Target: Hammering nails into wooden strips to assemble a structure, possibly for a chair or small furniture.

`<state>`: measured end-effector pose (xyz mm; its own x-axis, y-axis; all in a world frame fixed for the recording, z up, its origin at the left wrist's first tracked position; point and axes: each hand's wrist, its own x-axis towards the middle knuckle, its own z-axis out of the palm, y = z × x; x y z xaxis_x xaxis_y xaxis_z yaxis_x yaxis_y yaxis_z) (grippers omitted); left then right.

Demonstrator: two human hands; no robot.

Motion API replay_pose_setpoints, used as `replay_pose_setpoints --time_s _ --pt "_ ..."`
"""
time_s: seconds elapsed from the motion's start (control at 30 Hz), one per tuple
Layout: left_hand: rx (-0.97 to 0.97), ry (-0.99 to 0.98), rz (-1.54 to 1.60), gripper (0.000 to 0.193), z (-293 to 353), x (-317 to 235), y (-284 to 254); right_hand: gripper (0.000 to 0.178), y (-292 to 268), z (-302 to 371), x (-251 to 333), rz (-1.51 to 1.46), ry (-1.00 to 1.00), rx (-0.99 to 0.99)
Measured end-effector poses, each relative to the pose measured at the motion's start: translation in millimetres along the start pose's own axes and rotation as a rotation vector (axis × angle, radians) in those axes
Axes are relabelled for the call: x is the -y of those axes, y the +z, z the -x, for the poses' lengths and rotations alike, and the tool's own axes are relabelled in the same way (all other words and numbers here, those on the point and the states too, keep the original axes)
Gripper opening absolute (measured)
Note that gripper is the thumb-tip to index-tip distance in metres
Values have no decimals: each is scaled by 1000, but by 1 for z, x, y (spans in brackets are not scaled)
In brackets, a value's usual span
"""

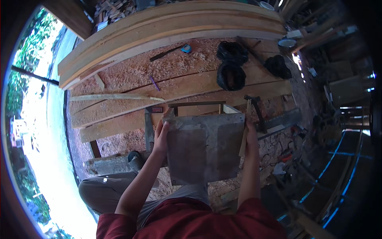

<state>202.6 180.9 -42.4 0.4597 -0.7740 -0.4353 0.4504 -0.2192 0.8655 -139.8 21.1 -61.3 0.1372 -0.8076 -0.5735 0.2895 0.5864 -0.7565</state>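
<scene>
In front of my lap I hold a wooden box point(193, 153), its worn grey-brown panel turned toward me and its open frame showing at the far edge. My left hand point(160, 135) is closed on the upper left side, with the thumb over the panel's corner. Against the right side my right hand point(251, 137) is closed, its fingers mostly hidden. A thin wooden strip point(243, 139) runs along that side by the right palm; whether it belongs to the box I cannot tell. Just beyond the right hand lies a dark hammer-like tool point(256, 109).
Planks point(131, 107) form a bench strewn with wood shavings point(119, 73). Long beams point(171, 30) lie across its far side. On it are a blue tape measure point(186, 48), black plastic bags point(231, 75), a purple pencil-like stick point(154, 83) and a handsaw point(278, 121) at the right.
</scene>
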Motion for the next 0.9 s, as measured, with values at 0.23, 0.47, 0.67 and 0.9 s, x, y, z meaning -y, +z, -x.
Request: replay_pose_setpoints --time_s 0.23,0.47,0.67,0.9 --pt "-96 -64 -73 54 -26 27 -12 42 20 -34 -8 72 16 -16" --pt "-20 -105 194 59 -73 61 -40 47 33 -65 -10 423 -212 62" --pt "-82 -166 -138 54 -54 46 -28 55 31 -62 -16 815 -68 -48" --pt "-215 -68 -215 44 37 85 -34 49 40 6 -27 783 -60 -79"
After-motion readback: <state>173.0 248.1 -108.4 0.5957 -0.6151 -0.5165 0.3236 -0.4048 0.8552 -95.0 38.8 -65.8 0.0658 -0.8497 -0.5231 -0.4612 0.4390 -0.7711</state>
